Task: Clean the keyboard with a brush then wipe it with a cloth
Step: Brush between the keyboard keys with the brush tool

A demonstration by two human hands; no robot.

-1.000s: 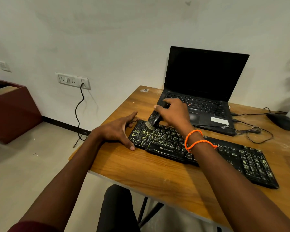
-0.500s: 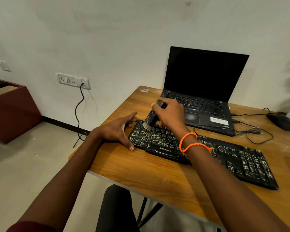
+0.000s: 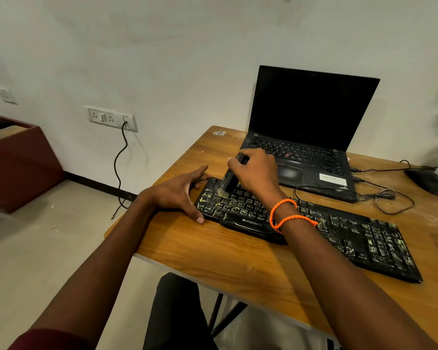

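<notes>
Brushing is the step in hand: the right hand (image 3: pixel 257 173) is curling its grip around the black handle of a small dark brush with pale bristles (image 3: pixel 230 181), and the bristles are touching the upper left rows of the black full-size plastic keyboard with pale grime streaked over its keys (image 3: pixel 314 228). That keyboard is lying slantwise on the brown wood-grain table (image 3: pixel 213 248), just in front of the open black laptop with a dark screen (image 3: pixel 306 132). The left hand (image 3: pixel 180 195) is resting with its grip spread and relaxed, fingers lying against the keyboard's left end and thumb on the table, pinching nothing; bracing there is likely what is stopping the board from sliding under the strokes. To do this well, the brush is best kept tilted so the bristle tips are reaching into the gaps between keys, working in short strokes along each row toward one edge so that the loosened dust is leaving the board rather than settling again. Most of the keys toward the right end are showing heavy pale streaks, so I judge the brushing to be at an early stage. Pressing lightly is wise, since hard pushes could pop a keycap. A black mouse (image 3: pixel 425 179) and its looped dark cable (image 3: pixel 387 198) are lying beyond the keyboard, near enough to catch swept dust. No cloth can be clearly made out.
</notes>
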